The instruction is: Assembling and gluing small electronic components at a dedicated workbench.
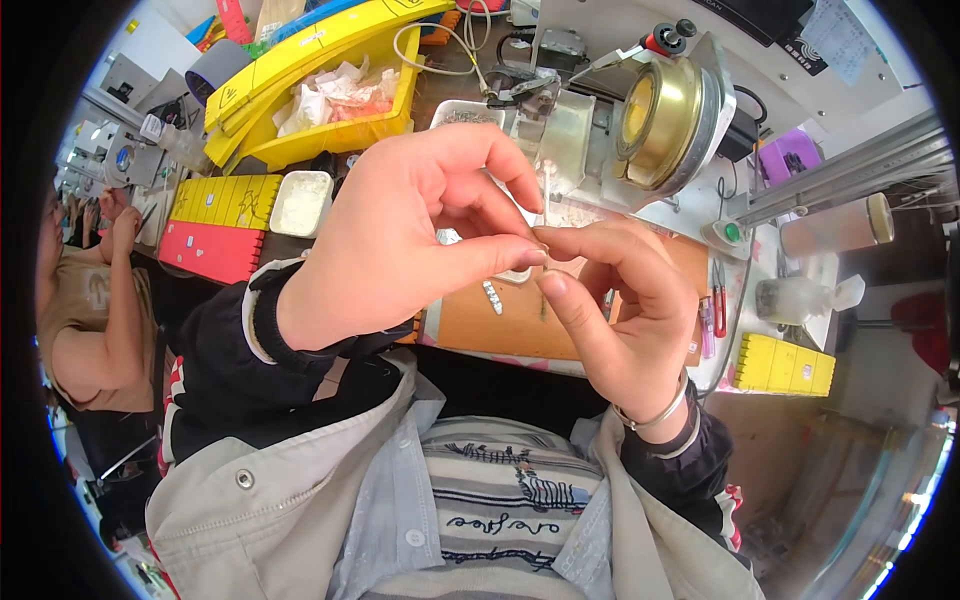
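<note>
Raised over the bench, my left hand (400,225) and my right hand (625,300) meet at their fingertips. My left thumb and fingers curl together in a pinch. Opposite them, my right thumb and index finger also come together. Whatever lies between the fingertips is too small to make out. Beneath the hands lies a brown work mat (545,325). On it rests a small strip of shiny, clear pieces (492,297). A white tray is partly hidden behind my fingers.
A yellow bin (345,128) with crumpled wrappings stands at the back left, near a white dish (301,203). A machine with a brass-coloured wheel (665,122) stands at the back right. Red-handled pliers (719,298) and a yellow tray (785,364) lie rightward. Another person (105,310) sits at left.
</note>
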